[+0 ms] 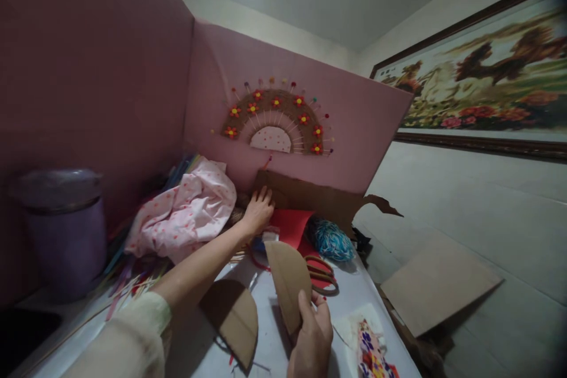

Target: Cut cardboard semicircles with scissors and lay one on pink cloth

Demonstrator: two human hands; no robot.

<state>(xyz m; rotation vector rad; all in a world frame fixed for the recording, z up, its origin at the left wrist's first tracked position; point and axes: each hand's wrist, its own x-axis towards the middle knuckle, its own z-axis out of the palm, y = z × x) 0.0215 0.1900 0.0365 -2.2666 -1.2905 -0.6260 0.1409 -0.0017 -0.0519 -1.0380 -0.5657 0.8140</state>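
My right hand grips a half-round piece of cardboard by its lower edge, thumb on the front face. A second half-round cardboard piece lies on the white table to its left. My left hand reaches out to the back, its fingers spread against a torn sheet of brown cardboard that leans on the pink board. Below that hand is some red paper. Scissors with brown handles lie just beyond my right hand.
On the pink board hangs a flower-trimmed arch with pins. Dotted pink cloth and a purple bin stand left. Blue yarn and patterned fabric are right. A cardboard sheet leans beyond the table's edge.
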